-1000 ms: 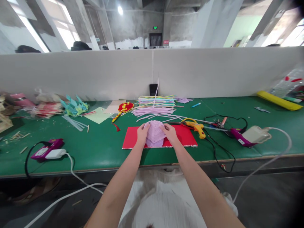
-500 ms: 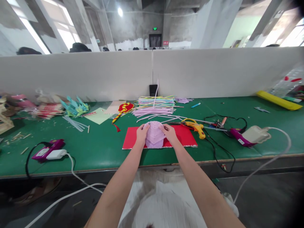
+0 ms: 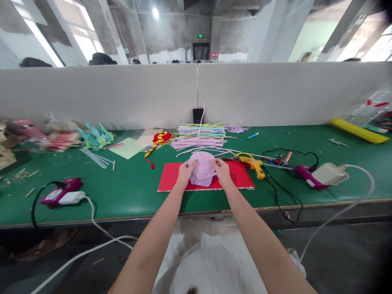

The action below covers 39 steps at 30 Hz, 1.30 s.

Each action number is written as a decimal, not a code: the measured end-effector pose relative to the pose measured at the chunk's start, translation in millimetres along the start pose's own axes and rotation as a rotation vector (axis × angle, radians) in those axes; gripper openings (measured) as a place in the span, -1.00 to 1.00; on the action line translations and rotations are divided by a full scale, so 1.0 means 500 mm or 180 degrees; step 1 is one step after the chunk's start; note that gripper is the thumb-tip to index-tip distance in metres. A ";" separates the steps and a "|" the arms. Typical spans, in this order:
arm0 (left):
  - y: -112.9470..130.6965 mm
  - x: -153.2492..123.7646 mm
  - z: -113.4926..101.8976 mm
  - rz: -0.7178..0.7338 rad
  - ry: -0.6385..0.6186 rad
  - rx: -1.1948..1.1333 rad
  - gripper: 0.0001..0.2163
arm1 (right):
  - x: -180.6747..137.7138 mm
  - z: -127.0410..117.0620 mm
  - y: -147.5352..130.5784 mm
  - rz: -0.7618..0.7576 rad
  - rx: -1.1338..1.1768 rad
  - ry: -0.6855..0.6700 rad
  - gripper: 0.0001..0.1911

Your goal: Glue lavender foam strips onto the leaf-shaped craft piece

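Observation:
A pale purple layered paper piece (image 3: 202, 169), rounded at the top, is held a little above a red sheet (image 3: 171, 179) on the green table. My left hand (image 3: 185, 173) grips its left side with fingers closed on the edge. My right hand (image 3: 221, 171) grips its right side the same way. Both forearms reach in from the bottom of the view.
Stacked coloured and lilac strips (image 3: 200, 136) lie behind the red sheet. A yellow glue gun (image 3: 252, 162) and scissors (image 3: 283, 158) lie to the right, with a purple glue gun (image 3: 309, 177) and cables. Another purple glue gun (image 3: 58, 195) sits at left. A white partition (image 3: 122, 96) backs the table.
The purple piece has risen slightly and tilted, its top now fanned wider and shifted a little right. Both hands moved with it.

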<state>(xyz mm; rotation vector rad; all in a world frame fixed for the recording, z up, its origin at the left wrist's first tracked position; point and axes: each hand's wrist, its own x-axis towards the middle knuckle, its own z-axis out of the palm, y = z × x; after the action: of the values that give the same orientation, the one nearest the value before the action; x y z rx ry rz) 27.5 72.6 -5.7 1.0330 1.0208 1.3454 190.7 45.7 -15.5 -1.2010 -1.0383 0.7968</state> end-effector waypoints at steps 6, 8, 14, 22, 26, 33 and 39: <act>-0.016 0.009 -0.006 -0.0027 0.0067 -0.0082 -0.52 | -0.003 0.006 -0.008 0.0088 0.0096 -0.0063 -0.51; -0.017 0.010 -0.006 -0.0026 0.0097 -0.0121 -0.50 | -0.003 0.008 -0.007 0.0075 0.0114 -0.0107 -0.53; -0.008 0.005 -0.001 -0.0055 0.0154 -0.0162 -0.50 | -0.001 0.008 0.001 0.0018 0.0122 -0.0176 -0.56; -0.008 0.003 -0.003 0.0037 0.0199 -0.0005 -0.59 | 0.001 0.006 0.005 -0.0017 0.0075 -0.0190 -0.57; -0.007 0.004 -0.002 0.0060 0.0283 0.0032 -0.62 | 0.000 0.007 0.002 -0.0009 0.0040 -0.0174 -0.55; -0.009 0.011 -0.004 0.0039 0.0551 -0.0188 -0.55 | -0.002 0.008 -0.011 0.0106 0.0143 0.0001 -0.42; -0.003 0.010 -0.004 0.0046 0.0696 -0.0465 -0.55 | -0.003 0.011 -0.012 0.0019 0.0066 -0.0187 -0.54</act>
<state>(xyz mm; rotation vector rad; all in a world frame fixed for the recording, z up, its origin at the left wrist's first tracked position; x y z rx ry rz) 25.7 77.5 -7.4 0.7982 1.0590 1.5460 185.0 44.9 -9.7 -1.1694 -1.0725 0.8498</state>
